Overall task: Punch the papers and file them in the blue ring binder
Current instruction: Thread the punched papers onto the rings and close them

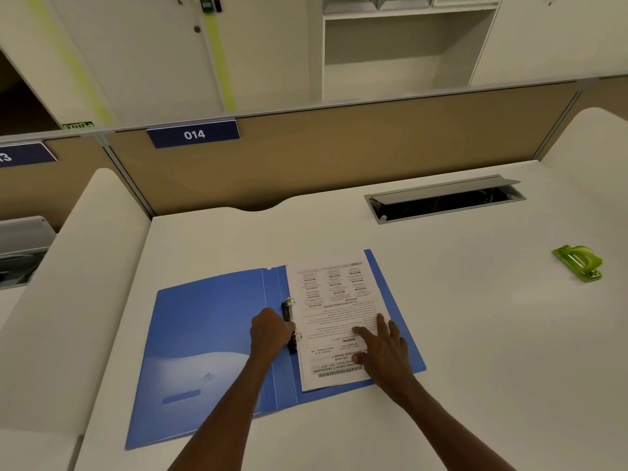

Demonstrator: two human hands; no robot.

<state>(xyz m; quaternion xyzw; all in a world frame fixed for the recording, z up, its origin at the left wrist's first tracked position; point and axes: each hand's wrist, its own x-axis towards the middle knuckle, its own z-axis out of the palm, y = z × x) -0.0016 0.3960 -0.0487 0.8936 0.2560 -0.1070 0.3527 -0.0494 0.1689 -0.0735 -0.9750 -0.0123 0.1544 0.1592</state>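
Blue binder [204, 334] lies open flat on the white counter [441, 317], near the front edge. Papers [334, 317] sit stacked on the binder's right half, print upside down to the camera, left margin against the ring clip [289, 322]. Two metal rings show, one above the left hand, one just right of it; can't tell whether they're closed or whether the sheets are threaded on them.

Left hand [270, 331] is curled over the middle of the clip, fingers wrapped round it; fingertips hidden behind the hand, so exact grip point is unclear. Right hand [384, 351] lies flat on the lower right of the papers, fingers straight and spread, pressing down, gripping nothing. It covers part of the page text and the binder's right edge.

Green hole punch [578, 263] sits on the counter well right of the binder, apart from both hands.

Behind the binder, a cable slot [445, 200] in the counter, lid tilted up, inside dark and hard to read. Beyond it, a tan partition [339, 154] with a blue "014" tag [193, 133]; a second tag to the left is cut off by the frame.
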